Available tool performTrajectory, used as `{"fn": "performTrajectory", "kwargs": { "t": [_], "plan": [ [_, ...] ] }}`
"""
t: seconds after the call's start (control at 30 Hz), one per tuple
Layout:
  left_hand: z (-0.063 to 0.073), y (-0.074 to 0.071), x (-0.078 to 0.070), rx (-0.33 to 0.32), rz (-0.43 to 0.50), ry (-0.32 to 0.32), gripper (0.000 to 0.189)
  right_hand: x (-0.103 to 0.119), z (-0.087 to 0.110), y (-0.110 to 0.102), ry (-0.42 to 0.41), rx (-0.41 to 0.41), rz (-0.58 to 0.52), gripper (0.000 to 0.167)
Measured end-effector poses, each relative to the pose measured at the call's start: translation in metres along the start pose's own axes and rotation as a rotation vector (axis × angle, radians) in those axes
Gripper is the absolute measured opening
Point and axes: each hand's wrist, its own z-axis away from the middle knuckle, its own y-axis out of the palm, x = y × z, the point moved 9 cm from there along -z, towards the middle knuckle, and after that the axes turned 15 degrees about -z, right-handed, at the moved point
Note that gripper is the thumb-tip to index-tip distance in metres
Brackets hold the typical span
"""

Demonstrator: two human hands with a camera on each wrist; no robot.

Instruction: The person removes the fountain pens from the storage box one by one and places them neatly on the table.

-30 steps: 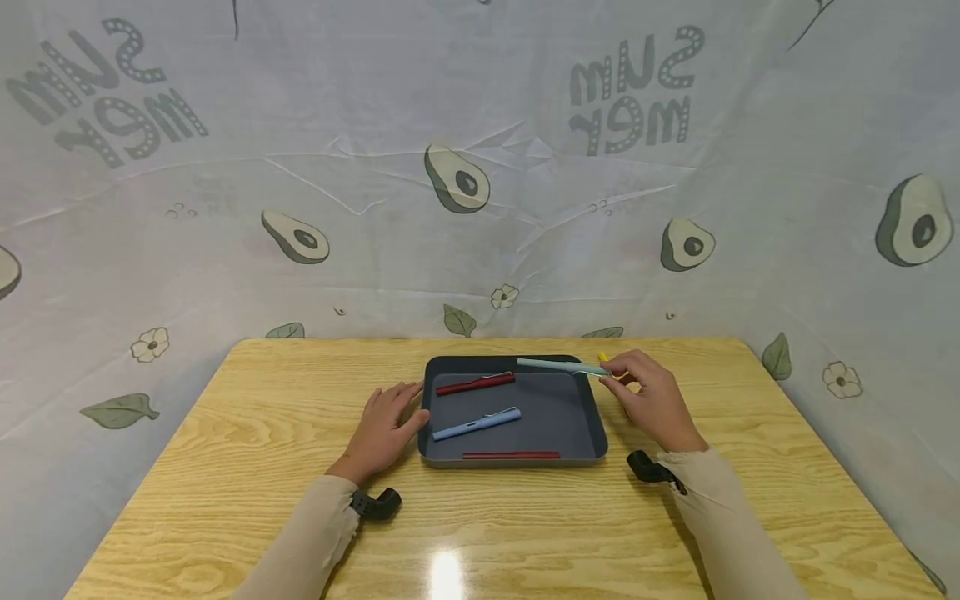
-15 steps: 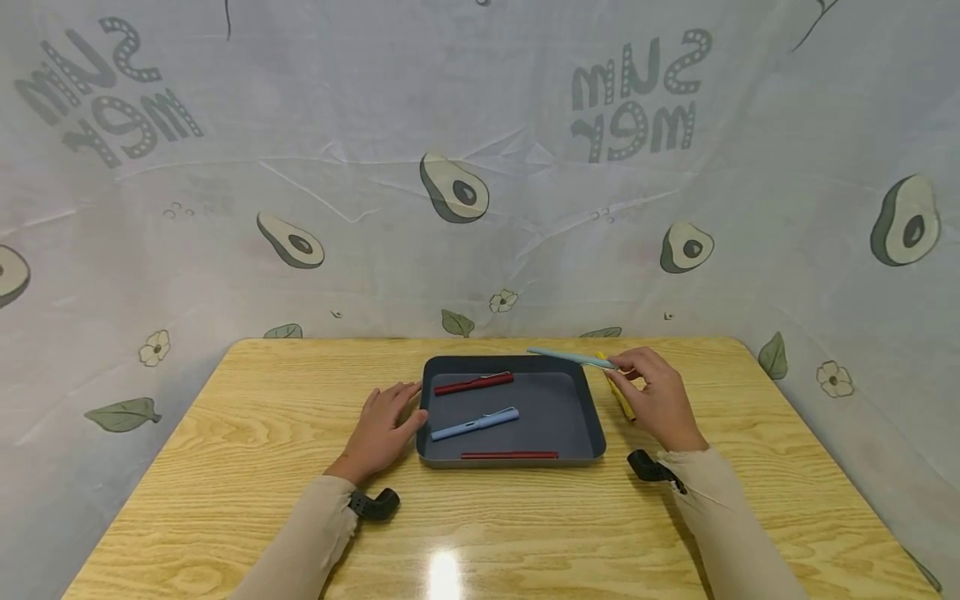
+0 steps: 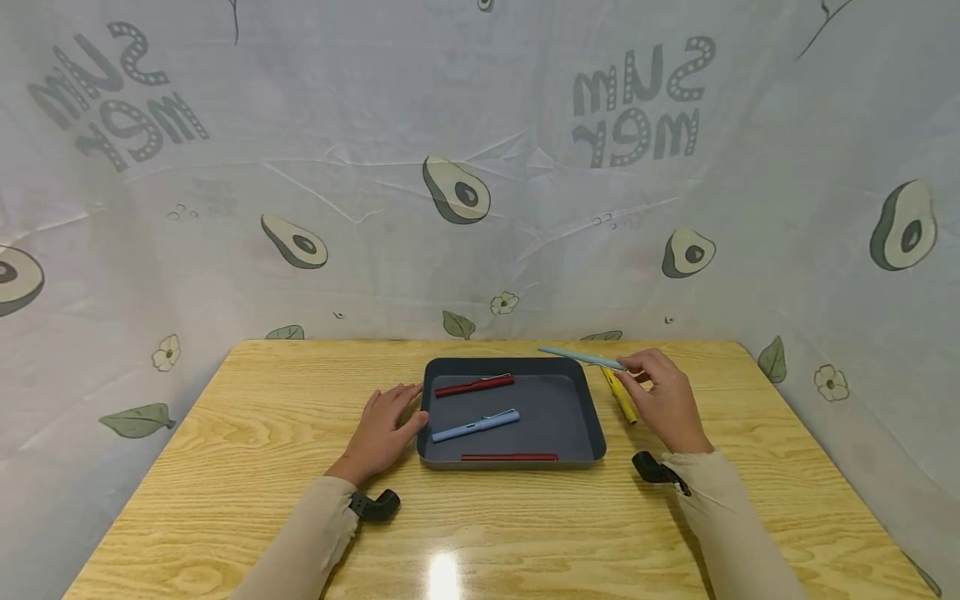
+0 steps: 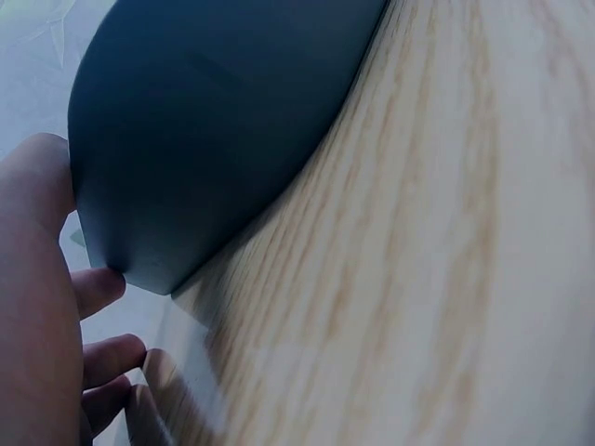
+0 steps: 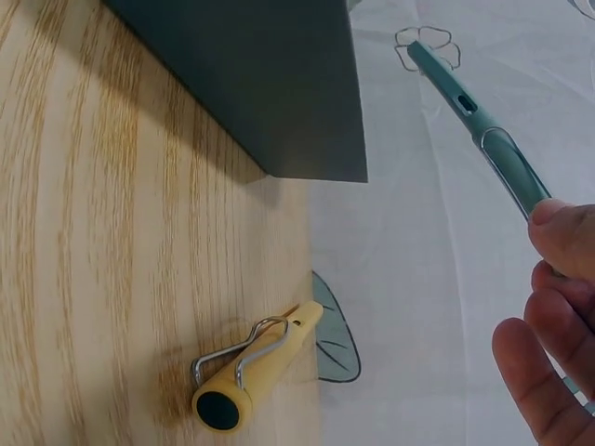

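In the head view my right hand [image 3: 658, 398] pinches the cap end of a pale green pen [image 3: 576, 357] between thumb and fingers, holding it in the air beyond the tray's back right corner. The right wrist view shows the pen's clip and barrel window. Below that hand a yellow pen [image 5: 265, 367] lies on the table, just right of the dark grey tray [image 3: 551, 417]. My left hand [image 3: 382, 433] rests at the tray's left side, fingers extended, thumb on the rim. Inside the tray are a dark red pen [image 3: 474, 385], a light blue pen [image 3: 476, 426] and another red pen [image 3: 510, 457] by the front wall.
The wooden table [image 3: 285, 433] ends at a back edge against a pale hanging cloth [image 3: 360, 183] printed with avocados and leaves. Table surface extends left, right and in front of the tray. A black wrist camera [image 3: 377, 505] sits on the left sleeve.
My right hand has drawn the pale green pen rightward and away from over the tray, exposing more of the yellow pen. The left hand stays at the tray's side.
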Motion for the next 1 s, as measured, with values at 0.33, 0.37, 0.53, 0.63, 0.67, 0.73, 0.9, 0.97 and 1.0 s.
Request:
{"fn": "performTrajectory", "kwargs": {
  "t": [0.33, 0.37, 0.53, 0.63, 0.67, 0.73, 0.9, 0.97, 1.0],
  "plan": [
    [0.009, 0.000, -0.007, -0.008, -0.007, -0.015, 0.061, -0.005, 0.006, -0.008, 0.023, -0.007, 0.000, 0.022],
    [0.010, 0.000, -0.008, -0.010, -0.010, -0.014, 0.061, -0.006, 0.007, -0.009, 0.029, -0.014, -0.002, 0.022],
    [0.015, 0.000, -0.011, -0.019, -0.009, -0.016, 0.061, -0.013, 0.012, -0.015, 0.081, -0.040, -0.007, 0.021],
    [0.016, 0.002, -0.011, -0.026, -0.016, -0.017, 0.060, -0.020, 0.015, -0.016, 0.122, -0.042, 0.003, 0.020],
    [0.016, 0.003, -0.011, -0.027, -0.019, -0.018, 0.060, -0.023, 0.017, -0.016, 0.137, -0.044, 0.006, 0.019],
    [0.016, 0.005, -0.011, -0.031, -0.024, -0.019, 0.060, -0.026, 0.019, -0.017, 0.160, -0.051, 0.015, 0.018],
    [0.018, 0.007, -0.012, -0.041, -0.029, -0.020, 0.061, -0.032, 0.022, -0.023, 0.190, -0.079, 0.032, 0.015],
    [0.019, 0.007, -0.013, -0.048, -0.024, -0.022, 0.061, -0.034, 0.022, -0.026, 0.203, -0.081, 0.033, 0.014],
    [0.020, 0.006, -0.014, -0.051, -0.019, -0.023, 0.061, -0.035, 0.023, -0.027, 0.210, -0.079, 0.038, 0.014]
  ]
}}
